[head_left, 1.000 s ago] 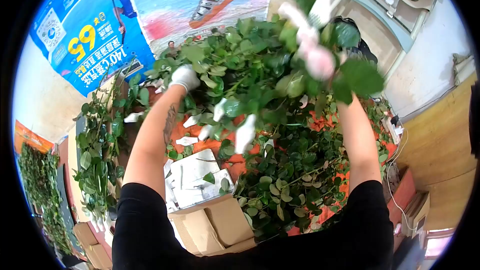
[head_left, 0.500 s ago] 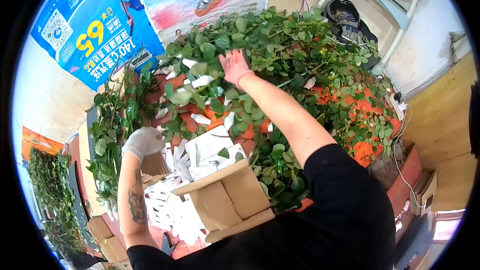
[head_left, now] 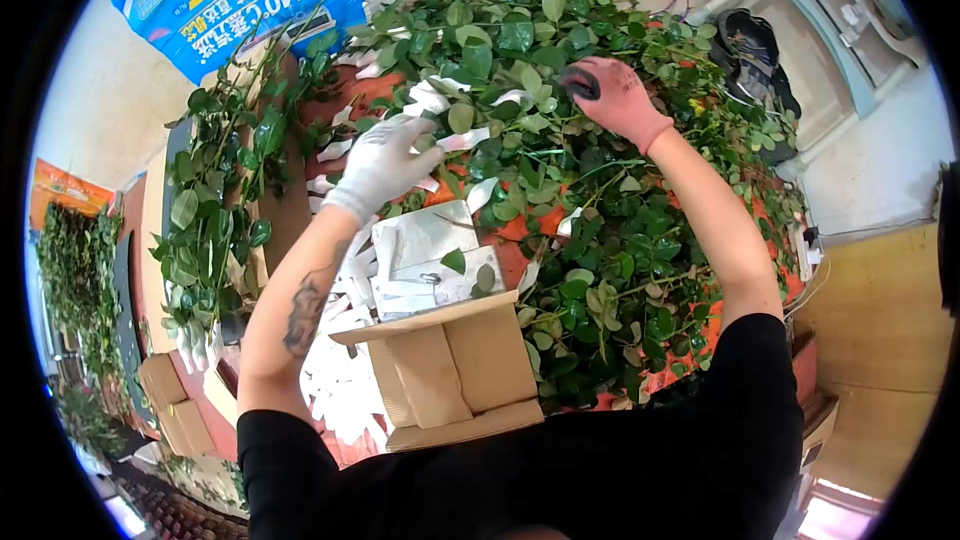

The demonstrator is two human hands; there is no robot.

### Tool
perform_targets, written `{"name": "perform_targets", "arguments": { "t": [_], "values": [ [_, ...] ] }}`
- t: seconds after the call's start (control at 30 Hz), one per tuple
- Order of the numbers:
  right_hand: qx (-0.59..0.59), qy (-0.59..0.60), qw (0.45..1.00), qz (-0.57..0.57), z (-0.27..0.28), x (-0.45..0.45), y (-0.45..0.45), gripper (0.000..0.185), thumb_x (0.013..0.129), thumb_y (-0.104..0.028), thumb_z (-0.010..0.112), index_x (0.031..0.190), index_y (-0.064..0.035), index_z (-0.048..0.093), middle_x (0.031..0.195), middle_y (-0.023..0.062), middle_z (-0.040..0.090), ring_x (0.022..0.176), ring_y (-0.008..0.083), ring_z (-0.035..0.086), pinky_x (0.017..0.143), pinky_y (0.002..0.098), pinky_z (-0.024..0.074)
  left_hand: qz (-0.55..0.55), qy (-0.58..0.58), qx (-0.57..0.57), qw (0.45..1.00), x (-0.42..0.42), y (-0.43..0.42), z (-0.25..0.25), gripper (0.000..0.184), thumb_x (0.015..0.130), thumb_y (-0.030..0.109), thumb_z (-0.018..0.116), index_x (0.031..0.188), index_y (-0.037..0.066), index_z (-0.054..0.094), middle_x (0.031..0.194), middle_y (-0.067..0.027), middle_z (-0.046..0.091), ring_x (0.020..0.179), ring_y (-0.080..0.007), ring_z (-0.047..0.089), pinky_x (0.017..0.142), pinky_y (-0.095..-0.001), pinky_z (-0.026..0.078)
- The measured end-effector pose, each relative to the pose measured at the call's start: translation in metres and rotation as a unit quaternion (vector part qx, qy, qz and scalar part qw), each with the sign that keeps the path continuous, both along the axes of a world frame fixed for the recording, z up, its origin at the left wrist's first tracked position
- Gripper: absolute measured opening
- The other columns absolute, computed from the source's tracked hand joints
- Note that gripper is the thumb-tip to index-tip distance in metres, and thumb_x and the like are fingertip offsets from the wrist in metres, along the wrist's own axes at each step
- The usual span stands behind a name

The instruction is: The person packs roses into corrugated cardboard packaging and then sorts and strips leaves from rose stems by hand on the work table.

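Note:
My left hand (head_left: 385, 162), in a white glove, reaches over the leafy stems beside several white-wrapped stem ends (head_left: 427, 98). Its thumb stands apart from the fingers, and nothing shows between them. My right hand (head_left: 618, 102), in a pink glove with a dark palm side, is farther right over the heap of green leafy stems (head_left: 600, 270). Its fingers are curled in among the leaves, and what they hold is hidden. Another white-wrapped end (head_left: 463, 140) lies between the two hands.
An open cardboard box (head_left: 465, 380) stands close to my body, with white sheets (head_left: 425, 250) behind it and white strips (head_left: 340, 370) to its left. More leafy stems (head_left: 185, 205) stand at left. A dark bag (head_left: 750, 55) and a chair (head_left: 840, 40) are at back right.
My left hand has moved right and away from me, from the white strips to the wrapped ends. My right hand has shifted right, its fingers now more curled. The view has tilted down.

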State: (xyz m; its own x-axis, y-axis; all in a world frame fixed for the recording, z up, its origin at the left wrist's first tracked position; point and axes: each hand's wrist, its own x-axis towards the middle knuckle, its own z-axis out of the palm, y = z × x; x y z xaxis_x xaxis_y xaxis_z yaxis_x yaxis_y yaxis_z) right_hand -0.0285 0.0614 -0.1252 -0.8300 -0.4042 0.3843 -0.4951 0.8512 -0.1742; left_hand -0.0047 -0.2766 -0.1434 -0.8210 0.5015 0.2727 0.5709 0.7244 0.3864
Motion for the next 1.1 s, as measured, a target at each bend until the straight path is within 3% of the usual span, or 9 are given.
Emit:
{"name": "perform_targets", "arguments": {
  "t": [0.3,0.43,0.5,0.73,0.83,0.97,1.0,1.03,1.1],
  "values": [
    [0.313,-0.081,0.945,0.04,-0.065,0.014,-0.092,0.047,0.079,-0.029,0.056,0.12,-0.0082,0.05,0.107,0.0108,0.055,0.101,0.0273,0.053,0.09,0.0368,0.0392,0.014,-0.278,-0.164,0.946,-0.029,0.034,-0.043,0.04,0.075,0.04,0.06,0.095,0.005,0.064,0.094,-0.0205,0.065,0.092,-0.0347,0.062,0.081,-0.0409,0.048],
    [0.297,0.024,0.953,0.063,-0.091,0.01,-0.072,0.037,0.085,-0.019,0.046,0.121,-0.0122,0.051,0.105,0.0095,0.057,0.1,0.0247,0.054,0.085,0.038,0.0387,-0.036,-0.292,-0.122,0.948,-0.05,0.029,-0.056,0.051,0.079,0.045,0.06,0.104,0.002,0.062,0.095,-0.0186,0.066,0.09,-0.0297,0.064,0.079,-0.0371,0.049],
    [0.295,0.026,0.954,0.047,-0.074,0.015,-0.059,0.039,0.083,-0.025,0.051,0.121,-0.0137,0.052,0.106,0.0095,0.056,0.101,0.0237,0.053,0.089,0.0366,0.038,-0.145,-0.412,0.016,0.9,-0.049,0.03,-0.03,0.061,0.084,0.05,0.061,0.121,0.001,0.054,0.097,-0.0065,0.064,0.081,-0.014,0.057,0.074,-0.0271,0.048],
    [0.079,0.027,0.996,0.035,-0.01,0.028,0.012,0.048,0.07,-0.023,0.071,0.115,-0.0137,0.057,0.114,0.0119,0.057,0.106,0.0292,0.055,0.096,0.038,0.0425,-0.207,-0.423,0.045,0.881,-0.06,0.016,0.008,0.074,0.088,0.059,0.049,0.129,-0.003,0.046,0.122,-0.0133,0.055,0.11,-0.02,0.054,0.098,-0.0328,0.042],
    [0.082,0.06,0.995,0.01,-0.007,0.023,0.027,0.04,0.072,-0.021,0.07,0.111,-0.0153,0.06,0.115,0.0116,0.058,0.104,0.0288,0.058,0.093,0.0375,0.0457,-0.224,-0.692,0.249,0.639,-0.048,0.039,0.01,0.081,0.087,0.062,0.046,0.135,-0.001,0.037,0.118,-0.017,0.056,0.103,-0.0211,0.058,0.077,-0.0273,0.053],
    [0.037,0.141,0.989,-0.034,0.007,0.014,0.05,0.038,0.075,-0.023,0.066,0.109,-0.0082,0.059,0.113,0.0121,0.059,0.107,0.0281,0.055,0.097,0.0363,0.0429,-0.169,-0.489,-0.092,0.851,-0.035,0.055,0.016,0.071,0.084,0.054,0.057,0.128,-0.001,0.046,0.102,-0.0113,0.059,0.082,-0.0175,0.06,0.069,-0.0293,0.053],
    [-0.036,0.184,0.981,-0.05,0.012,0.013,0.063,0.035,0.077,-0.021,0.064,0.107,-0.005,0.058,0.11,0.0133,0.059,0.106,0.0299,0.055,0.094,0.0374,0.0432,-0.186,-0.358,-0.27,0.875,-0.04,0.064,0.018,0.052,0.081,0.044,0.061,0.106,-0.001,0.06,0.088,-0.0128,0.064,0.076,-0.0202,0.062,0.069,-0.034,0.051],
    [-0.174,0.062,0.976,-0.119,0.039,0.027,0.063,0.033,0.08,-0.02,0.06,0.107,-0.0014,0.056,0.107,0.0172,0.059,0.102,0.0324,0.055,0.09,0.0398,0.043,-0.182,-0.269,-0.31,0.894,-0.044,0.059,0.006,0.038,0.077,0.036,0.062,0.086,0.0,0.064,0.075,-0.0155,0.064,0.071,-0.0257,0.063,0.068,-0.0371,0.05],
    [-0.287,0.155,0.907,-0.267,0.053,0.02,0.097,0.031,0.085,-0.02,0.056,0.104,0.0056,0.055,0.093,0.0218,0.062,0.086,0.0356,0.058,0.08,0.0429,0.0432,-0.097,-0.201,-0.213,0.951,-0.04,0.069,0.018,0.039,0.075,0.044,0.06,0.08,0.006,0.067,0.086,-0.0113,0.068,0.076,-0.0275,0.065,0.071,-0.0376,0.051]
  ]
}}
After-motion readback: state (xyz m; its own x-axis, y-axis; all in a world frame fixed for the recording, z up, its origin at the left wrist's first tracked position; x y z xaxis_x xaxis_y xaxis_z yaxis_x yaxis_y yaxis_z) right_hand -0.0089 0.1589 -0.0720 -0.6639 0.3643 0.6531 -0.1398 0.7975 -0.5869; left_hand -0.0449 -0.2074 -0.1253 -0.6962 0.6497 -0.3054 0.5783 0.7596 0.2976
